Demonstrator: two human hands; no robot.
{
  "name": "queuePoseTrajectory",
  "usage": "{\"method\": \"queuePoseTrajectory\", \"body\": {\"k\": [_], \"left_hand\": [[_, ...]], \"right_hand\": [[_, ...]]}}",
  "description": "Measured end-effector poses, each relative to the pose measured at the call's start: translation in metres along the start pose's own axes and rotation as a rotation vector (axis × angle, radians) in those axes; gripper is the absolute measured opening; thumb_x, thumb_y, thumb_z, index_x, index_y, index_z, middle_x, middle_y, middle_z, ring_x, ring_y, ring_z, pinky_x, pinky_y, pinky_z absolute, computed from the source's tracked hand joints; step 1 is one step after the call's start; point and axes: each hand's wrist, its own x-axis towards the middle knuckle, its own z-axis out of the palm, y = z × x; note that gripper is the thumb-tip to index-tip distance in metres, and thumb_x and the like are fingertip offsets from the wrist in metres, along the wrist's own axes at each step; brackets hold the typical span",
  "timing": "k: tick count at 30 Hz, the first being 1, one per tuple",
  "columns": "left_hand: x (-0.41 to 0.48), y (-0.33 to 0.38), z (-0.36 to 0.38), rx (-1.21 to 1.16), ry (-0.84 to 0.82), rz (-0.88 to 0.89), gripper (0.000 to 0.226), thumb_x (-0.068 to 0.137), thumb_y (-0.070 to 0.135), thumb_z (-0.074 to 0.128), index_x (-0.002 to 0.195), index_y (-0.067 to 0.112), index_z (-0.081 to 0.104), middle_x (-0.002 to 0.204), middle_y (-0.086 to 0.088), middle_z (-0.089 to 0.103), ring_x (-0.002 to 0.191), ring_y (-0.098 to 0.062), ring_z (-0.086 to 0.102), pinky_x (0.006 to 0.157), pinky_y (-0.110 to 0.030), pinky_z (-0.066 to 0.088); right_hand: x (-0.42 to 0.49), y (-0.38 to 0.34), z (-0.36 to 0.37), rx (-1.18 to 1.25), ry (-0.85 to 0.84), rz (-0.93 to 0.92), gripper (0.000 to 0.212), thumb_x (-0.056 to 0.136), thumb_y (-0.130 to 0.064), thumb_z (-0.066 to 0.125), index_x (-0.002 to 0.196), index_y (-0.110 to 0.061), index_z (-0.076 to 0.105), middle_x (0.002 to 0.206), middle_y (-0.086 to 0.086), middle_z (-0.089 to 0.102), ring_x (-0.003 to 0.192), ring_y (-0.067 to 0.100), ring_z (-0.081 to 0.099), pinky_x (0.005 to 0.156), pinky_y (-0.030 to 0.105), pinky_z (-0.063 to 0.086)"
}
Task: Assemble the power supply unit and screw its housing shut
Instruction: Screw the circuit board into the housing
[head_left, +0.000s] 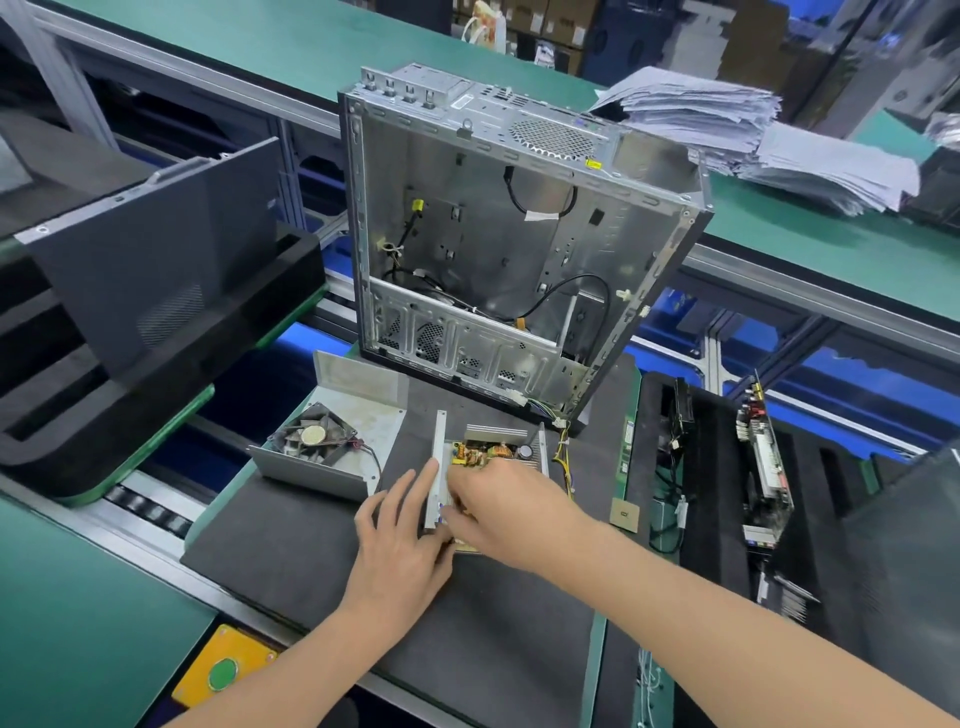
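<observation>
Two halves of the power supply lie apart on the dark foam mat (322, 561). The open tray (440, 452), with its circuit board (485, 453) showing, sits mid-mat. The cover (363, 415), with a fan (314, 435) lying in it, rests just to the left, and a narrow strip of mat separates them.

The left hand (400, 535) lies against the tray's left wall from outside, fingers fairly straight and the forefinger stretched along the metal edge. The right hand (501, 506) comes in from the right and covers the near half of the board. Its fingers curl down at the tray's near left corner, almost touching the left hand. I cannot tell whether they pinch anything.

Yellow wires (562, 457) trail from the tray's right side toward the far right. Just beyond the tray stands the open computer case (467, 234), tilted, with its lower edge close to the tray's far end. Nearer than the hands, a broad stretch of mat runs to its near edge.

Right of the mat's edge, a small square chip (625, 514) lies beside a black slotted tray (717, 493) holding upright boards. To the left, a dark side panel (156, 260) leans on black foam. A paper stack (727, 119) sits at the far right, and a yellow box with a green button (224, 673) sits at the near left.
</observation>
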Motion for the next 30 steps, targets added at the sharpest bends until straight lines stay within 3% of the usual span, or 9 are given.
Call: {"method": "queuePoseTrajectory", "body": {"k": [2, 4, 7, 11, 15, 19, 22, 25, 30], "left_hand": [[0.001, -0.003, 0.002, -0.024, 0.005, 0.012, 0.016, 0.077, 0.024, 0.085, 0.082, 0.016, 0.072, 0.157, -0.021, 0.046, 0.13, -0.039, 0.059, 0.096, -0.057, 0.046], [0.001, -0.005, 0.002, -0.05, 0.05, 0.044, 0.011, 0.083, 0.022, 0.077, 0.082, 0.013, 0.07, 0.152, -0.024, 0.05, 0.124, -0.037, 0.061, 0.093, -0.055, 0.046], [0.003, -0.004, 0.0, -0.06, 0.085, 0.062, 0.016, 0.074, 0.015, 0.087, 0.074, 0.009, 0.071, 0.139, -0.021, 0.058, 0.115, -0.03, 0.054, 0.09, -0.049, 0.041], [0.003, -0.002, -0.002, -0.082, 0.083, 0.059, 0.02, 0.089, 0.024, 0.064, 0.097, 0.012, 0.078, 0.147, -0.023, 0.055, 0.108, -0.025, 0.053, 0.089, -0.048, 0.043], [0.004, -0.003, -0.005, -0.091, 0.103, 0.084, 0.021, 0.089, 0.024, 0.059, 0.076, 0.012, 0.071, 0.15, -0.025, 0.05, 0.096, -0.029, 0.063, 0.082, -0.05, 0.049], [0.005, -0.003, -0.004, -0.094, 0.074, 0.082, 0.016, 0.08, 0.02, 0.08, 0.07, 0.015, 0.068, 0.152, -0.024, 0.049, 0.095, -0.028, 0.063, 0.082, -0.048, 0.048], [0.005, -0.003, -0.003, -0.079, 0.123, 0.095, 0.021, 0.088, 0.021, 0.064, 0.07, 0.012, 0.069, 0.15, -0.025, 0.052, 0.097, -0.025, 0.055, 0.083, -0.047, 0.045], [0.004, 0.001, 0.0, -0.06, 0.149, 0.077, 0.027, 0.092, 0.023, 0.053, 0.09, 0.01, 0.077, 0.148, -0.023, 0.055, 0.099, -0.025, 0.057, 0.083, -0.048, 0.046], [0.004, -0.001, -0.004, -0.051, 0.103, 0.076, 0.026, 0.091, 0.025, 0.053, 0.088, 0.014, 0.077, 0.151, -0.021, 0.051, 0.089, -0.026, 0.068, 0.081, -0.048, 0.05]], "right_hand": [[0.001, -0.004, 0.006, 0.066, 0.027, 0.166, 0.024, 0.104, -0.038, 0.05, 0.092, -0.018, 0.045, 0.082, 0.009, 0.052, 0.089, 0.038, 0.064, 0.063, 0.035, 0.034], [0.001, -0.006, 0.008, 0.031, 0.024, 0.142, 0.022, 0.105, -0.037, 0.048, 0.099, -0.015, 0.048, 0.09, 0.012, 0.06, 0.091, 0.039, 0.065, 0.064, 0.037, 0.037], [-0.002, -0.003, -0.006, -0.091, -0.058, -0.156, 0.031, 0.104, -0.03, 0.05, 0.129, -0.011, 0.05, 0.118, 0.012, 0.057, 0.094, 0.037, 0.064, 0.065, 0.04, 0.046], [-0.005, 0.002, -0.016, -0.227, -0.127, -0.468, 0.014, 0.099, -0.011, 0.057, 0.112, -0.008, 0.058, 0.105, 0.01, 0.055, 0.088, 0.035, 0.062, 0.06, 0.043, 0.05], [-0.002, -0.006, -0.004, -0.135, -0.093, -0.136, 0.022, 0.108, -0.021, 0.047, 0.121, -0.006, 0.054, 0.097, 0.018, 0.063, 0.084, 0.042, 0.065, 0.061, 0.042, 0.045], [0.003, -0.011, 0.003, -0.099, -0.035, 0.177, 0.024, 0.109, -0.028, 0.044, 0.113, -0.008, 0.057, 0.1, 0.019, 0.069, 0.092, 0.043, 0.068, 0.064, 0.038, 0.039], [-0.003, -0.008, -0.005, -0.087, -0.082, -0.06, 0.022, 0.106, -0.026, 0.049, 0.117, -0.009, 0.057, 0.111, 0.014, 0.06, 0.087, 0.04, 0.065, 0.062, 0.04, 0.041], [-0.007, 0.0, -0.017, -0.263, -0.204, -0.395, 0.024, 0.094, -0.012, 0.062, 0.118, -0.01, 0.059, 0.115, 0.01, 0.051, 0.087, 0.033, 0.06, 0.062, 0.044, 0.052], [-0.005, -0.006, -0.01, -0.2, -0.135, -0.336, 0.014, 0.099, -0.009, 0.056, 0.113, -0.005, 0.058, 0.089, 0.011, 0.051, 0.076, 0.036, 0.058, 0.057, 0.042, 0.042]]}}
